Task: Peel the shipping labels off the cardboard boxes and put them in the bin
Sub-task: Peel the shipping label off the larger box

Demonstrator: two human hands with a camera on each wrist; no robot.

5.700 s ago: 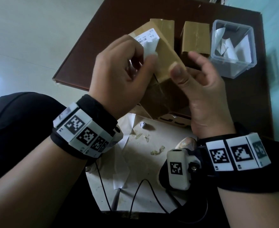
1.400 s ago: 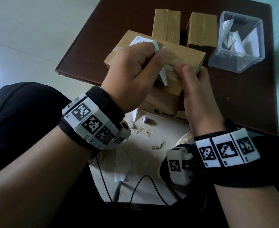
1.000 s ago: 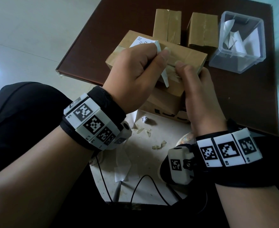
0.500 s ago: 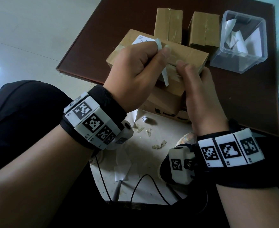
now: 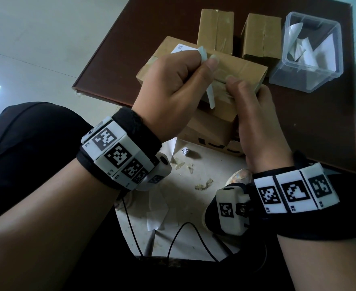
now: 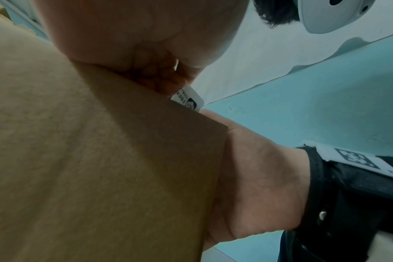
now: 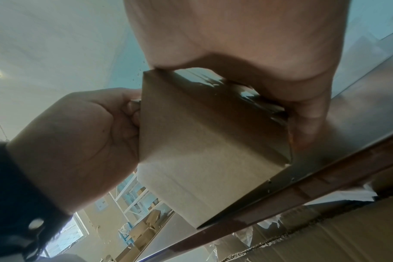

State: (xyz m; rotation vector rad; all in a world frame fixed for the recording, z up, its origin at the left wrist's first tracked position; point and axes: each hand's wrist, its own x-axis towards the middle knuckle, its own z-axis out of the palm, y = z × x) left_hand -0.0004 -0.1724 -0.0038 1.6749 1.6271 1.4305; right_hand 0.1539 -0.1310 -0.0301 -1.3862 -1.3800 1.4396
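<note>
A long cardboard box [image 5: 244,67] lies across another box [image 5: 210,129] at the table's near edge. Its white shipping label [image 5: 181,48] is partly peeled; one end still sticks to the top at the far left. My left hand [image 5: 202,59] pinches the lifted label edge between thumb and fingers, and a curled strip [image 5: 210,97] hangs below. In the left wrist view the label corner [image 6: 188,100] pokes out under the fingers [image 6: 159,78]. My right hand [image 5: 246,91] grips the box's near right end, thumb on top. The right wrist view shows the box [image 7: 202,141] between both hands.
A clear plastic bin [image 5: 288,80] holding several peeled labels stands at the table's far right. Two smaller taped boxes [image 5: 216,30] [image 5: 262,34] stand behind the held box. On the floor by my knees lie paper scraps [image 5: 158,213] and a black cable [image 5: 181,232].
Since 5.7 s ago the box has come down from a raised tilt onto the lower box, and my right hand has taken hold of it. Over the last second the hands barely move.
</note>
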